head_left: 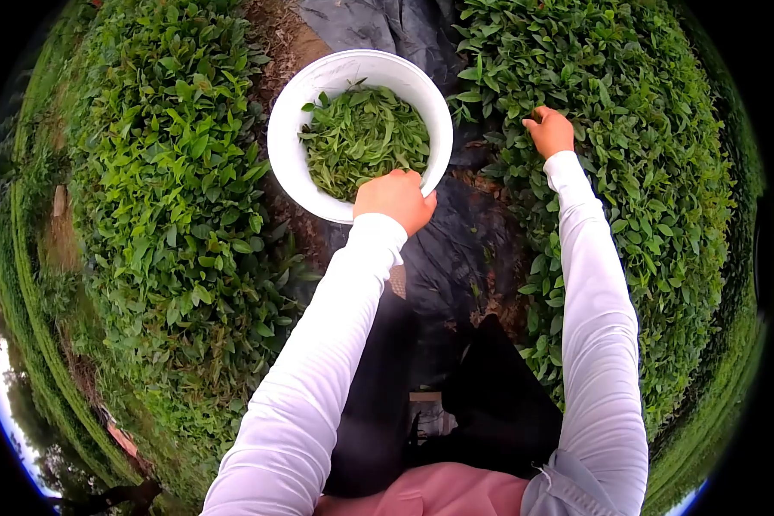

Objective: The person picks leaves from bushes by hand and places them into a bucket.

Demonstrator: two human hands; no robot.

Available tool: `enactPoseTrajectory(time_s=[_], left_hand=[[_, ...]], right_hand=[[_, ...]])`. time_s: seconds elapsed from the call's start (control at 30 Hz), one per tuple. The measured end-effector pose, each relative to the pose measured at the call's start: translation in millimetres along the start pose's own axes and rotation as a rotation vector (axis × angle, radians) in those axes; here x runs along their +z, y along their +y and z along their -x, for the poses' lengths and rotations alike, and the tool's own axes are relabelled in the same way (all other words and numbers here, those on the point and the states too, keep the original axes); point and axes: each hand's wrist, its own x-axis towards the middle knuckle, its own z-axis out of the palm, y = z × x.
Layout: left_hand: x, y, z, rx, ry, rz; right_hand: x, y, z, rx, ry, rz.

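While the left hand (396,199) is gripping the near rim of the white bucket (279,138), probably steadying it, loose green leaves (365,138) are lying inside. Bucket is occupying the gap between left hedge (172,172) and right hedge (662,189), apparently keeping its opening within reach. Right hand (552,135) is curling at the right hedge; cannot tell whether it is pinching anything.

No readable text or labels.

One head cam, wide fisheye, facing forward and steeply down past the wearer's arms (600,318). Close range: bucket (285,142) upper-centre, legs (499,404) below, bush rows (181,172) curving along both sides.
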Motion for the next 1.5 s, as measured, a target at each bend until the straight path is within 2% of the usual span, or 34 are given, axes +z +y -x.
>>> enactPoseTrajectory(time_s=[0.03,0.13,0.27,0.33,0.4,0.43,0.47,0.53,0.63,0.7,0.8,0.87,0.9,0.97,1.03,1.07,1.13,1.23,1.37,1.5], left_hand=[[0.3,-0.1,-0.3,0.0,0.005,0.007],[3.8,-1.4,0.0,-0.005,0.035,0.015],[4.0,-1.9,0.3,-0.005,0.046,0.021],[5.5,-2.6,-0.1,-0.002,0.046,0.016],[5.8,-2.5,0.6,-0.005,0.049,0.011],[5.2,-2.5,-0.1,-0.006,0.052,0.007],[3.6,-2.7,-1.3,-0.004,0.043,0.019],[1.5,-1.9,0.1,-0.006,0.016,0.044],[5.5,-2.1,-0.4,-0.001,0.049,-0.004],[0.2,0.1,0.1,-0.011,0.004,0.013],[-6.9,3.5,0.0,-0.016,-0.033,0.02],[-1.1,0.7,0.0,-0.009,-0.017,-0.003],[3.3,-0.5,0.1,-0.006,0.051,0.01],[4.1,-0.5,-1.7,-0.012,0.045,0.01],[4.5,-1.2,-0.7,-0.009,0.046,0.018],[4.3,-1.3,-0.8,-0.01,0.039,0.021],[2.9,0.1,-1.3,-0.007,0.03,0.025],[3.6,-0.2,-1.6,-0.005,0.027,-0.003],[5.2,0.4,-0.1,-0.017,0.023,0.003],[2.6,1.8,-1.4,-0.021,0.015,-0.008]], right_hand=[[3.4,-7.1,0.3,-0.012,0.08,0.049],[12.9,-16.8,-5.1,-0.077,0.125,0.1],[23.8,-7.2,-8.1,-0.161,0.176,-0.121],[19.4,-4.8,-0.6,0.077,0.073,-0.375],[15.0,2.0,8.3,0.429,-0.083,-0.936],[4.2,0.4,18.9,0.493,-0.174,-1.351],[-4.2,-3.5,29.6,0.465,-0.241,-1.537],[-24.0,-12.8,41.7,0.417,-0.333,-1.604],[-36.6,-25.3,40.8,0.447,-0.228,-1.572],[-67.9,-90.4,55.8,0.316,-0.379,-1.552],[-92.8,-174.4,80.4,-0.002,-0.696,-1.506],[-70.5,-172.3,65.0,-0.101,-0.521,-1.273],[-61.5,-161.4,54.2,-0.002,-0.421,-1.286],[-55.5,-132.4,38.9,0.185,-0.155,-1.238],[-29.0,-85.9,16.5,0.275,0.01,-0.931],[-18.0,-66.4,6.9,0.279,-0.032,-0.751],[3.1,-47.4,-3.8,-0.004,0.118,-0.091],[13.4,-30.3,-13.3,0.027,0.015,0.167],[16.7,-9.4,-11.5,-0.075,0.122,0.051],[15.9,-1.7,-6.2,0.031,0.139,-0.126]])
